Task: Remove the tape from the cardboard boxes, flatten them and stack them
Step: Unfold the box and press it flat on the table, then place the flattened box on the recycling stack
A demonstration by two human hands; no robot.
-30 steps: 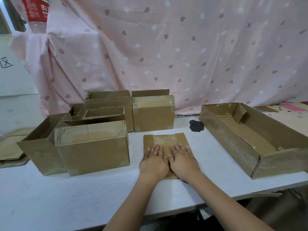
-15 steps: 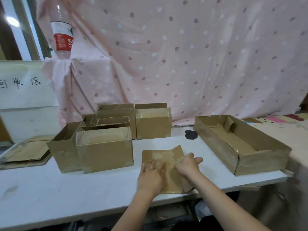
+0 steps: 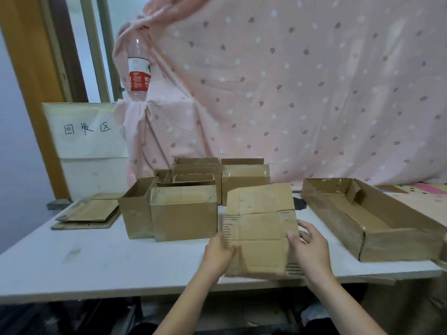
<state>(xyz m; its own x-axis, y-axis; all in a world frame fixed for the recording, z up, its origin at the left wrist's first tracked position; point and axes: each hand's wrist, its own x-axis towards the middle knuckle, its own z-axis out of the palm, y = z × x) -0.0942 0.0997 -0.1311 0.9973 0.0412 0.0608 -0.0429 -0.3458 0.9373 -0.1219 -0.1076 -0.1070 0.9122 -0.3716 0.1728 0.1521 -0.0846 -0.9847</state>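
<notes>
Head view, hands: the left hand (image 3: pixel 219 256) grips the left edge of the flattened box (image 3: pixel 261 228), and the right hand (image 3: pixel 310 252) grips its right edge, thumb on the near face and fingers behind.
Head view, flattened box: held tilted up above the near edge of the white table (image 3: pixel 96 267), its far end raised; it hides part of the taped box (image 3: pixel 244 182) behind it.
Head view, unflattened boxes: a cluster of open boxes (image 3: pixel 179 204) stands on the table just left of the held one, between it and the stack.
Head view, stack: flat cardboard (image 3: pixel 89 211) lies piled at the table's far left corner, below a paper sign (image 3: pixel 87 131) with handwriting.
Head view, right side: a long shallow cardboard tray (image 3: pixel 367 218) sits on the table, near the right hand but apart from it.
Head view, background: a pink dotted cloth (image 3: pixel 290 93) hangs behind the table, with a plastic bottle (image 3: pixel 139 71) caught in its left folds; a small dark patch (image 3: pixel 300 204) shows on the table beside the tray.
</notes>
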